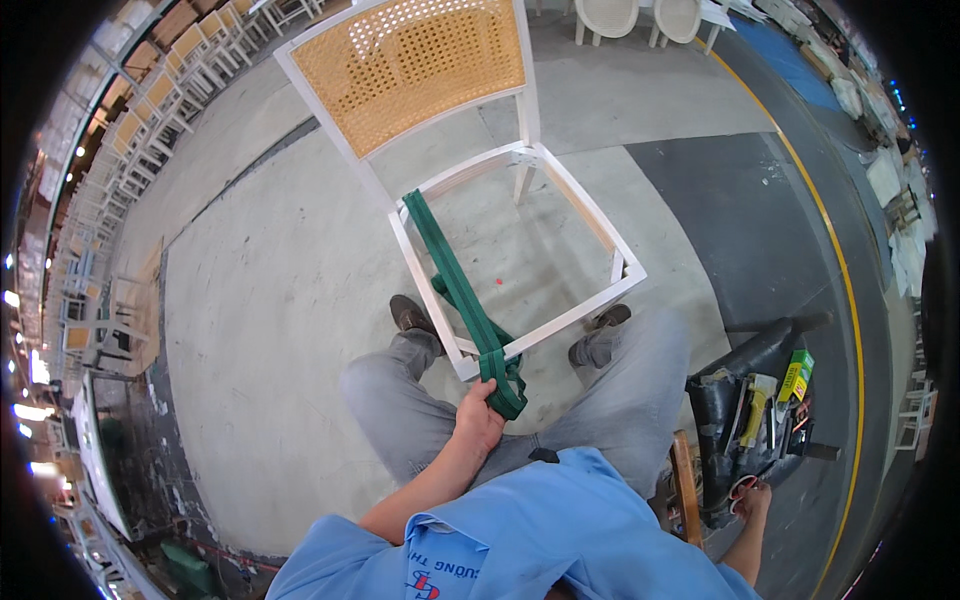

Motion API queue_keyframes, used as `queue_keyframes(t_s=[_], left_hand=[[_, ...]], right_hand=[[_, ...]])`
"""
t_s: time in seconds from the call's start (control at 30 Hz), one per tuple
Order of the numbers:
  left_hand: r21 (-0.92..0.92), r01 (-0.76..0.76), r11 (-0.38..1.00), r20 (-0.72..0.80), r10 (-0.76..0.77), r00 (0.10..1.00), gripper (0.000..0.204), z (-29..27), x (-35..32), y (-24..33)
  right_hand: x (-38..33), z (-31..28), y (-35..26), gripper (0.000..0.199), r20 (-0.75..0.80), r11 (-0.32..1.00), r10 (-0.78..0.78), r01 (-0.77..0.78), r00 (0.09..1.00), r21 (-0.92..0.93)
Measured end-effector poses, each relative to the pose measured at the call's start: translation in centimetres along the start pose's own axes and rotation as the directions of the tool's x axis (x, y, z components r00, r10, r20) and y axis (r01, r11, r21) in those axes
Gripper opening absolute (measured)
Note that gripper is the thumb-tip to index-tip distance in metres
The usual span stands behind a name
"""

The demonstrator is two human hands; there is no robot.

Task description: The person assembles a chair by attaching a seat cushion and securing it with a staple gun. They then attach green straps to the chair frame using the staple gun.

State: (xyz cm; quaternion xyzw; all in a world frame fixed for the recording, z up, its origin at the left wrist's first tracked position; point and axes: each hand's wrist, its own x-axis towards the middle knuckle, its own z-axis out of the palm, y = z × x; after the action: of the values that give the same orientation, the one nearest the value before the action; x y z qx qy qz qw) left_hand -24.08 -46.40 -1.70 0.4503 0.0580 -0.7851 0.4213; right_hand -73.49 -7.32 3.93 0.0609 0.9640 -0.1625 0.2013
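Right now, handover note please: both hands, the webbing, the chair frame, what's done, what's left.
Left hand: gripping the loose end of the green webbing strap at the front rail.
Right hand: down at the black tool bag, on something with red handles, probably scissors; grip unclear.
White chair frame: upright between the person's feet, seat open, cane back in place.
Done: one strap runs from back rail to front.
Left: the rest of the seat opening has no webbing; whether the strap is fastened cannot be seen.

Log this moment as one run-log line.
left hand: grips green webbing | webbing: across white chair frame | right hand: at tool bag
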Motion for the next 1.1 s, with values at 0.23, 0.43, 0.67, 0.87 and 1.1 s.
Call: queue_keyframes(t_s=[0.23,0.43,0.67,0.87,1.1], left_hand=[[0.279,-0.011,0.96,0.167,-0.038,0.985,0.027,-0.4,-0.9,4.5],[0.36,-0.013,0.933,0.185,-0.057,0.981,0.024,1.9,0.4,9.0],[0.402,-0.165,0.901,0.203,0.088,0.975,0.017,1.4,2.2,10.7],[0.461,-0.178,0.869,0.216,0.084,0.973,0.019,2.1,1.6,10.3],[0.481,-0.162,0.861,0.232,0.053,0.971,0.017,1.3,1.1,10.6]], right_hand=[[-1.5,-4.1,-1.1,0.02,0.079,0.802,0.087,-0.117,0.993,0.586],[-5.2,-6.4,-9.6,0.052,-0.063,0.77,-0.54,0.522,0.84,0.366],[-22.0,11.2,-34.4,0.05,0.431,-0.247,-0.857,0.96,-0.281,0.134],[-24.9,22.0,-40.5,0.045,0.676,-0.598,-0.496,0.779,-0.545,0.189],[-27.2,26.5,-41.7,0.042,0.731,-0.727,-0.315,0.649,-0.605,0.224]])
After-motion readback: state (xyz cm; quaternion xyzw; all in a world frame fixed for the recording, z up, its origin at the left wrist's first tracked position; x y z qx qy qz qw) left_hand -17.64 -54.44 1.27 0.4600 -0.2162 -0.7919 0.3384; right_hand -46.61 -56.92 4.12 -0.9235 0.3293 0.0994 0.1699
